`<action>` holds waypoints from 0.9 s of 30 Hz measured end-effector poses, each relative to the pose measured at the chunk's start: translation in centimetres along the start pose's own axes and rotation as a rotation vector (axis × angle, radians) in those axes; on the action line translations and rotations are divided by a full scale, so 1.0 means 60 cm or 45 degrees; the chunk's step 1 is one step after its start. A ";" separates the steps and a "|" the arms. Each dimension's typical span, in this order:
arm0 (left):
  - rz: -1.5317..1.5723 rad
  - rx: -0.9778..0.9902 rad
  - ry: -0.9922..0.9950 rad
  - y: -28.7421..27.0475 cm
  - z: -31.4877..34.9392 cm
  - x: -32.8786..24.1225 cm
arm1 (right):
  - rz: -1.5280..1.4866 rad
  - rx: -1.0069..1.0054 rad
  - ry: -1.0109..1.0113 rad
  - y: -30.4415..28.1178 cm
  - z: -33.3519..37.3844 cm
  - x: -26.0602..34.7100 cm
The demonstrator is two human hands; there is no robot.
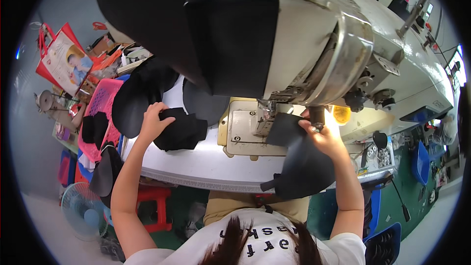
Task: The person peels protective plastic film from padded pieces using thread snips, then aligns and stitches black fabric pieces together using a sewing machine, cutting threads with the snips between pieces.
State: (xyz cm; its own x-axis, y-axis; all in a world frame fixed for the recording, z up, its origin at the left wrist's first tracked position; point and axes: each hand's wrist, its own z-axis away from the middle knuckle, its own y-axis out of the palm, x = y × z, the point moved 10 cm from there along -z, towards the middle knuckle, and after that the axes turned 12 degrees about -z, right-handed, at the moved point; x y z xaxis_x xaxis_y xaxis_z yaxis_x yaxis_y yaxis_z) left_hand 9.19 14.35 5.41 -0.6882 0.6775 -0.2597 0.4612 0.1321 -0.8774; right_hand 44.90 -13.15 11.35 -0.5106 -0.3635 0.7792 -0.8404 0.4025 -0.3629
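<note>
My left hand [155, 121] is at the left end of a folded black fabric piece [184, 131] on the white table, its thumb and curled fingers closed about the edge. Dark flat panels [203, 102] lie just beyond it. My right hand [320, 135] grips a large, smooth black panel [305, 164] at its upper right edge; some fingertips are hidden behind a machine part. That panel's upper corner lies beside the needle area of the sewing machine [245, 125], and its lower part hangs over the table's front edge.
A pink basket [105, 95] with black pieces stands at the left, below a red-handled bag [66, 61]. The machine's large head [235, 34] overhangs the work. Bobbins [380, 157] sit in a tray at right. A fan [86, 211] and red stool [159, 211] are below left.
</note>
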 end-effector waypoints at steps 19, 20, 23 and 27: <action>1.243 0.747 -0.228 0.123 -0.059 -0.399 | 0.463 0.147 0.267 0.029 -0.015 -0.125; 1.267 0.720 -0.215 0.119 -0.061 -0.400 | 0.959 0.295 0.094 0.044 -0.012 -0.113; 1.292 0.659 -0.213 0.116 -0.066 -0.398 | 3.534 0.635 -1.015 0.099 0.027 -0.141; 1.332 0.647 -0.177 0.121 -0.068 -0.398 | 4.757 0.238 -1.324 0.090 0.016 -0.186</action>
State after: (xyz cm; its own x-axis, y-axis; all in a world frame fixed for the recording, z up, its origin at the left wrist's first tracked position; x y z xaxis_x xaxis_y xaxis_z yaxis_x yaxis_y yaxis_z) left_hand 31.24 2.07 6.91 -0.1756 0.1956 -0.9648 0.5836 -0.7686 -0.2621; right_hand 45.89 -7.76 0.19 0.9576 0.0806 -0.2767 0.2825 -0.0710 0.9566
